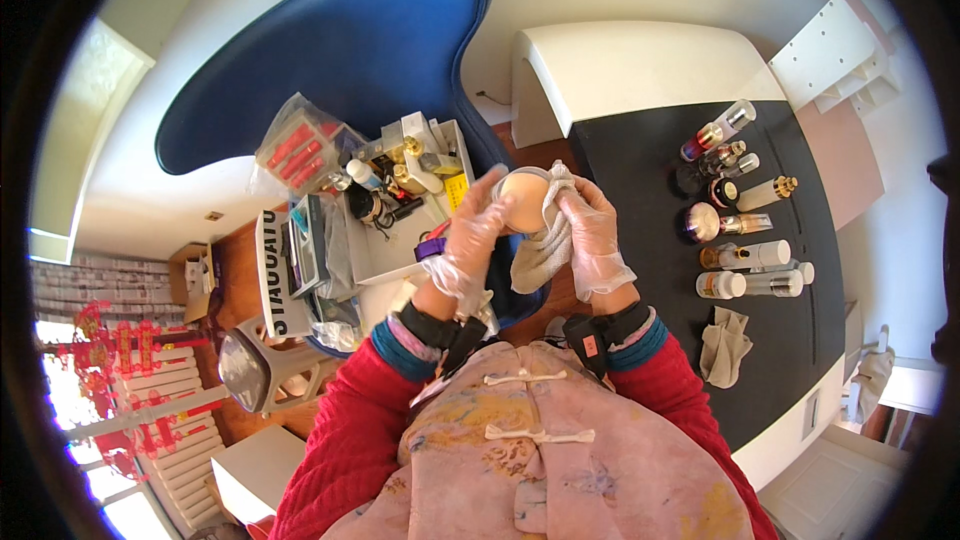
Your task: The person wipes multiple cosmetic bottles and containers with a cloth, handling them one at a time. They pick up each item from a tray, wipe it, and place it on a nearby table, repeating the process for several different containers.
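My left hand, in a thin clear plastic glove, grips the left side of a round container with a pale beige face and a clear rim. Against its right edge, my right hand, gloved alike, holds a grey-beige cloth that hangs down below the container. To the left, an open white box of bottles, jars and small cartons rests on the blue chair. A row of cosmetic bottles and jars stands or lies on the black tabletop to the right, among them a purple-lidded jar.
A second crumpled cloth lies on the black tabletop. The blue chair's backrest rises beyond the box. Clear packaging with red items leans beside it. A stool stands at the lower left.
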Demonstrator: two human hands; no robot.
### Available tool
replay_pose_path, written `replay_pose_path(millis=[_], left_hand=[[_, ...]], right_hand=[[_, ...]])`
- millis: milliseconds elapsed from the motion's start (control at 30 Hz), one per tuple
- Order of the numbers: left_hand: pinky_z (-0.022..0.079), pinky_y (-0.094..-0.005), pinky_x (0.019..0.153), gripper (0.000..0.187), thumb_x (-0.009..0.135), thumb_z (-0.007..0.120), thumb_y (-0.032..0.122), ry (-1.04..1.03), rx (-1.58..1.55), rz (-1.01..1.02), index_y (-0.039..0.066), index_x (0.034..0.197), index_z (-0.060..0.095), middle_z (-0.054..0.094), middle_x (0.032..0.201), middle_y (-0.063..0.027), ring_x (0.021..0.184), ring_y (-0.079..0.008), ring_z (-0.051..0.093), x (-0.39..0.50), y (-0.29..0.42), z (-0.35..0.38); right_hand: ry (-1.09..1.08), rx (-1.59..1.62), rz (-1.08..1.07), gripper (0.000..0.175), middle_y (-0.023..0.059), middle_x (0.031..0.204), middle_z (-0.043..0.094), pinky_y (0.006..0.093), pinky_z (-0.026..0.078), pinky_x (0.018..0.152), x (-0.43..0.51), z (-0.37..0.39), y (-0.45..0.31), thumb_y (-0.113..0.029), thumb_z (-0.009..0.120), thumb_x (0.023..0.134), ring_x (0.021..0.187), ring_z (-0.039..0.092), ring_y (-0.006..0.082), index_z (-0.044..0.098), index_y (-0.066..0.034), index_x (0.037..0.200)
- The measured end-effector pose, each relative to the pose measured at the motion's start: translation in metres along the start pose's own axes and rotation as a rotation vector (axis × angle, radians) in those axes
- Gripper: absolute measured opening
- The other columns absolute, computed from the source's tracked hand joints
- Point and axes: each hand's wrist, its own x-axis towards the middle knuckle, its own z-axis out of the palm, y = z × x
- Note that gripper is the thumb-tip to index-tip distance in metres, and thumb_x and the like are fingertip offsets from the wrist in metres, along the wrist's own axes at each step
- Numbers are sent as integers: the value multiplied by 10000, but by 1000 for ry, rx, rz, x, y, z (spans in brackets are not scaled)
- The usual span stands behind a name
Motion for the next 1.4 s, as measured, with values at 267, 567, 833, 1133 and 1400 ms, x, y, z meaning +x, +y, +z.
replay_pose_path(millis=[267, 567, 833, 1133, 1400], left_hand=[[445, -288, 957, 579, 931, 609, 226, -162, 148, 1, -11, 1414, 394, 569, 1260, -98, 1115, -157, 546, 2, 4, -10], [404, -310, 1018, 615, 934, 602, 219, -324, 199, 61, -20, 1442, 351, 541, 1311, -121, 1169, -179, 529, 18, 10, -9], [431, -279, 980, 468, 922, 611, 135, -217, 231, -80, -46, 1338, 493, 597, 1245, -106, 1109, -153, 560, 21, -12, 10], [452, -291, 961, 480, 932, 586, 176, -478, 259, -133, -16, 1356, 466, 596, 1244, -115, 1088, -167, 589, 52, -16, 27], [522, -313, 868, 407, 924, 598, 233, -224, 172, -294, -14, 1238, 523, 629, 1124, -115, 982, -196, 637, 112, -83, 95]], right_hand=[[-23, -80, 46, 239, 43, 987, 646, 232, 497, 756, -5, -10, -6, -108, 636, 891, 842, 608, 104, 638, -9, 1108], [-18, -21, 80, 245, 57, 1018, 641, 254, 493, 816, -13, -20, -9, -118, 611, 899, 908, 608, 123, 627, -15, 1120], [-29, -92, 74, 272, 60, 1009, 635, 246, 482, 801, -13, -42, -2, -143, 603, 902, 898, 600, 123, 622, -4, 1136], [149, 34, 35, 279, 63, 1026, 654, 259, 496, 791, -23, -74, -7, -167, 602, 908, 897, 616, 127, 625, 4, 1127], [415, 204, -72, 224, 93, 1010, 663, 309, 551, 785, -44, -138, -30, -116, 558, 937, 860, 641, 161, 585, 8, 1122]])
